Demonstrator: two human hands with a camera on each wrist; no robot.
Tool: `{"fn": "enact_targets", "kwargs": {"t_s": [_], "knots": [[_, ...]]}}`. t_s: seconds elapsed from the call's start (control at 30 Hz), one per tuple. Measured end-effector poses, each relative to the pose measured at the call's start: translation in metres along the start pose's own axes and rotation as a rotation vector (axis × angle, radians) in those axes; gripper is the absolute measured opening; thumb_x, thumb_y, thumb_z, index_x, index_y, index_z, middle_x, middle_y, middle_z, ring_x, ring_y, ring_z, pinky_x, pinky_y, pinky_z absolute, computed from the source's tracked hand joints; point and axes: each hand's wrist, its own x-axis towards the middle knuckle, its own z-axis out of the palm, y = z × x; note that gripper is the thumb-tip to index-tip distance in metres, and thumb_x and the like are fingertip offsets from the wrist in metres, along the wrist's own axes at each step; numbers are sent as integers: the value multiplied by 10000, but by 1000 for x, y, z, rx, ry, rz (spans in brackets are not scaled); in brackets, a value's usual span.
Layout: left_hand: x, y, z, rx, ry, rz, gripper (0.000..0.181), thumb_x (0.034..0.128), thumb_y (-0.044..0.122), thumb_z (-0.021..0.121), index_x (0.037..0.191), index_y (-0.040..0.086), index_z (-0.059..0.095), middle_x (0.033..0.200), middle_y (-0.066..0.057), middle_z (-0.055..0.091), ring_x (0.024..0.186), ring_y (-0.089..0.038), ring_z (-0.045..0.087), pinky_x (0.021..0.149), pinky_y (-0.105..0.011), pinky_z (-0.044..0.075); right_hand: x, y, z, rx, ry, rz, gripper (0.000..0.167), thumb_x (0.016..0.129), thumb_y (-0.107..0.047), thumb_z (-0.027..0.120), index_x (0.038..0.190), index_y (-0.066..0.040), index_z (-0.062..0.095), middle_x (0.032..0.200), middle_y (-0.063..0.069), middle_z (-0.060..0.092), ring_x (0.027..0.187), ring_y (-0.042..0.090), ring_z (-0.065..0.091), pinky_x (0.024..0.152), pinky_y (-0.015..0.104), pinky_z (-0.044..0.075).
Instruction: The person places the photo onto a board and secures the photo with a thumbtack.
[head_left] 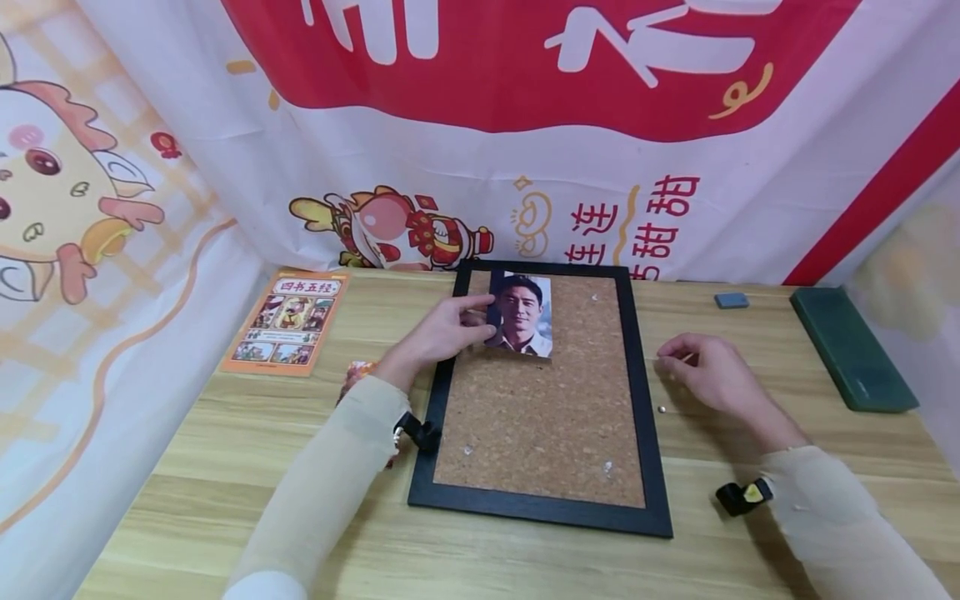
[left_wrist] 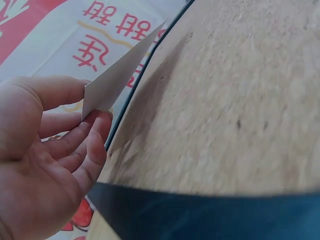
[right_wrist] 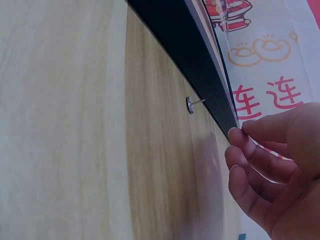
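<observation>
My left hand (head_left: 444,332) pinches the left edge of a portrait photo (head_left: 522,317) between thumb and fingers. The photo is over the upper left of a corkboard (head_left: 540,417) with a black frame; in the left wrist view its pale back (left_wrist: 112,82) tilts up from the cork, casting a shadow. My right hand (head_left: 708,371) hovers over the table right of the board, fingers loosely bent and thumb near the index fingertip; nothing shows between them. A metal thumbtack (right_wrist: 190,105) lies near it, beside the frame, its pin pointing toward the board.
An orange comic-style booklet (head_left: 287,323) lies at the left. Another colourful item (head_left: 358,375) is partly under my left forearm. A small blue block (head_left: 731,301) and a dark green case (head_left: 853,348) are at the right. Small shiny spots (head_left: 607,468) dot the cork's corners. Printed cloth (head_left: 450,150) hangs behind.
</observation>
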Motion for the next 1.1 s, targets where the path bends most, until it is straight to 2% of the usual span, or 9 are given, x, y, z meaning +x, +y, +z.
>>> {"fn": "enact_targets", "kwargs": {"t_s": [0.1, 0.23, 0.5, 0.63, 0.83, 1.1], "knots": [[6, 1, 6, -21, -23, -6, 633, 1031, 140, 717, 1618, 74, 491, 1265, -216, 733, 973, -200, 675, 617, -279, 524, 1, -2, 1, 6, -4, -1, 233, 1103, -216, 629, 1254, -59, 711, 1126, 145, 724, 973, 274, 632, 758, 325, 531], [13, 3, 14, -26, -39, -12, 654, 1021, 121, 732, 1623, 72, 483, 1227, -208, 727, 916, -184, 653, 610, -272, 516, 2, -2, 2, 15, -8, -13, 243, 1103, -219, 635, 1258, -48, 712, 1119, 146, 728, 962, 262, 630, 746, 327, 527], [27, 1, 22, 57, -57, 56, 670, 1003, 123, 746, 1601, -15, 477, 1102, -171, 733, 849, -148, 638, 644, -231, 517, 3, -10, 1, 26, 3, -52, 231, 1101, -214, 631, 1245, -60, 724, 1100, 133, 743, 944, 251, 641, 744, 334, 533], [30, 4, 21, 105, -74, 51, 678, 1011, 162, 753, 1607, -4, 473, 1004, -94, 695, 776, -145, 609, 657, -252, 486, 7, -19, 1, 31, 22, -84, 211, 1097, -226, 640, 1213, -84, 744, 1086, 116, 750, 940, 241, 645, 747, 325, 532], [32, 7, 20, 142, -92, -1, 689, 1029, 210, 747, 1635, 58, 456, 944, -39, 641, 761, -159, 585, 670, -277, 462, 24, -40, 4, 88, 15, -126, 218, 1104, -214, 633, 1205, -58, 747, 1026, 128, 763, 859, 212, 667, 700, 279, 549], [35, 4, 23, 194, -95, 30, 676, 1030, 211, 745, 1626, 49, 468, 957, -47, 627, 828, -171, 575, 709, -270, 450, 59, -68, 11, 239, -29, -78, 270, 1109, -225, 627, 1275, -32, 717, 1054, 165, 748, 886, 242, 689, 772, 322, 601]]}}
